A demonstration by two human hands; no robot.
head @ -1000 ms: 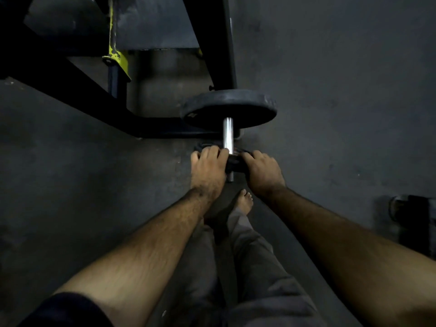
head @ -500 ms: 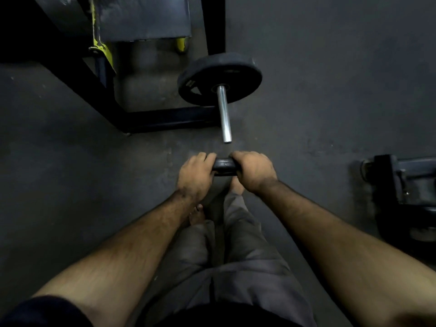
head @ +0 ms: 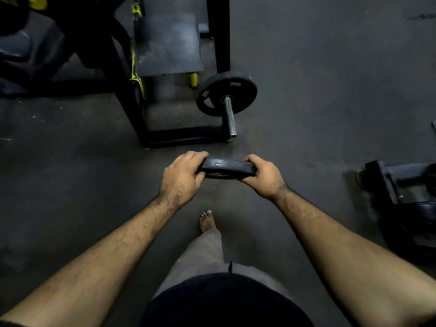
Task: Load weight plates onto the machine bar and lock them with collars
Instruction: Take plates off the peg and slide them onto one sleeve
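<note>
Gripping a small weight plate (head: 227, 167) edge-on, left hand (head: 180, 178) and right hand (head: 265, 177), fingers (head: 195, 155) curled round its rim, near the bar (head: 230, 116) holding one plate (head: 226, 95)

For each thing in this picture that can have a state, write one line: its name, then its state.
Bar: one plate on, outer end bare, no collar visible.
Loaded plate: seated on the bar, upright.
Held plate: off the bar, edge-on, gripped both sides.
Left hand: closed on held plate.
Right hand: closed on held plate.
</note>
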